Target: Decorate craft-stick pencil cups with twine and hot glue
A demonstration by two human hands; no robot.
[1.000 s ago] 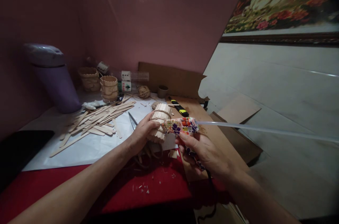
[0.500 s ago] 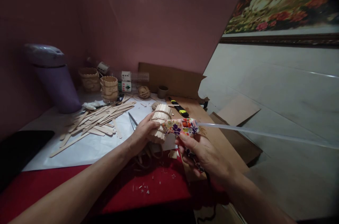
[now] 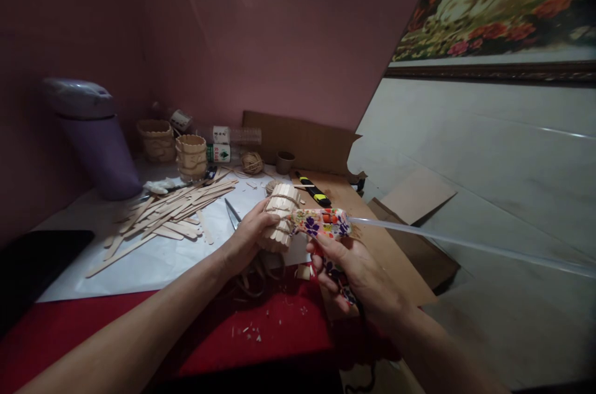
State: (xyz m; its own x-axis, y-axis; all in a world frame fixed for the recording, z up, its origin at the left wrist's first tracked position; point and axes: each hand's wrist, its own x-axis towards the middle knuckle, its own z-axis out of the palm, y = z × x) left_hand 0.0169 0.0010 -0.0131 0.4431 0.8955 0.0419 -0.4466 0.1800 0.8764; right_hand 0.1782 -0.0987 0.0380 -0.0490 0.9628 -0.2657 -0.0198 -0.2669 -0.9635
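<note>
Holding the stick-sided cup (image 3: 282,208) tilted in the left hand (image 3: 251,236), near the front edge of the white paper (image 3: 158,270), and pressing a thumb against its twine-wrapped wall. Gripping the flowered glue gun (image 3: 319,222) in the right hand (image 3: 347,260), pointing the nozzle right at the cup, but not showing clearly whether touching. Probably tilting the cup to present its side to the nozzle, and bracing from the left to leave the right side reachable. Aiming the gun leftward, so having the long glue stick (image 3: 419,231) jutting out over the wooden board (image 3: 391,251) and beyond its right edge, likely needing that side open. Working close to the scissors (image 3: 234,214), lying partly under the left hand, so probably having little room for lowering there. Having the box cutter (image 3: 314,188) lying just beyond the gun, and facing the cardboard strip (image 3: 302,144) as a rear limit. Having heaped craft sticks (image 3: 177,211) crowding the paper farther left, but finding freer room frontward, over the red cloth (image 3: 288,338).
</note>
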